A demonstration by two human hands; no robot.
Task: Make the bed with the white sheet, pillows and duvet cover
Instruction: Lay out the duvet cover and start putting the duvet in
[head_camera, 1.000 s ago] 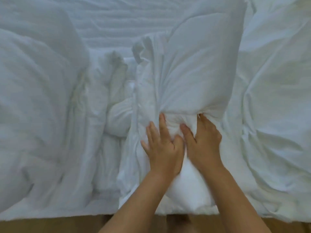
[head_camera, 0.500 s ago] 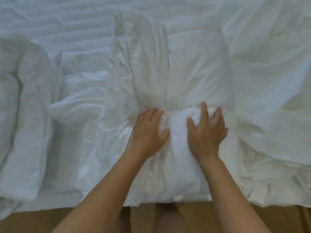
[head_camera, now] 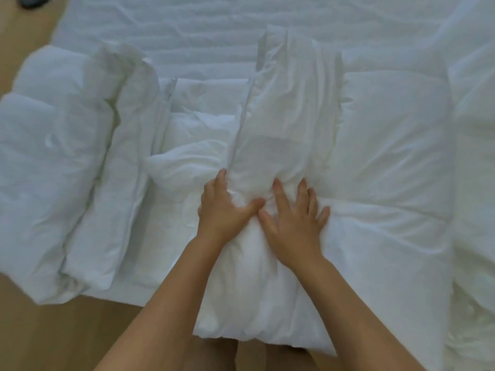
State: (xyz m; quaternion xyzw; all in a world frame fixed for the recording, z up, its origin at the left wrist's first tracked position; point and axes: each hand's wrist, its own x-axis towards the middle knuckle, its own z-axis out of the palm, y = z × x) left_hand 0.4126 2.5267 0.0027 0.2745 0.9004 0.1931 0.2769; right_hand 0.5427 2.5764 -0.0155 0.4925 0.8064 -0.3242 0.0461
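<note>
A white pillow (head_camera: 388, 162) lies flat on the bed in front of me, its loose pillowcase (head_camera: 289, 108) bunched in a long fold over its left part. My left hand (head_camera: 223, 207) rests on the bunched cloth at the pillow's near left, thumb stretched to the right. My right hand (head_camera: 294, 218) presses down on the pillow beside it with fingers spread. The two thumbs nearly meet. The white sheet (head_camera: 187, 30) covers the mattress beyond.
A rolled white duvet (head_camera: 53, 167) lies at the left, hanging over the bed's near edge. More crumpled white bedding (head_camera: 476, 183) fills the right side. Wooden floor (head_camera: 67, 336) shows below the bed edge and at the top left corner.
The pillow, held upright a second ago, now lies flat. Both hands have gone from gripping its lower end to resting on top, and my view has pulled back to take in the duvet.
</note>
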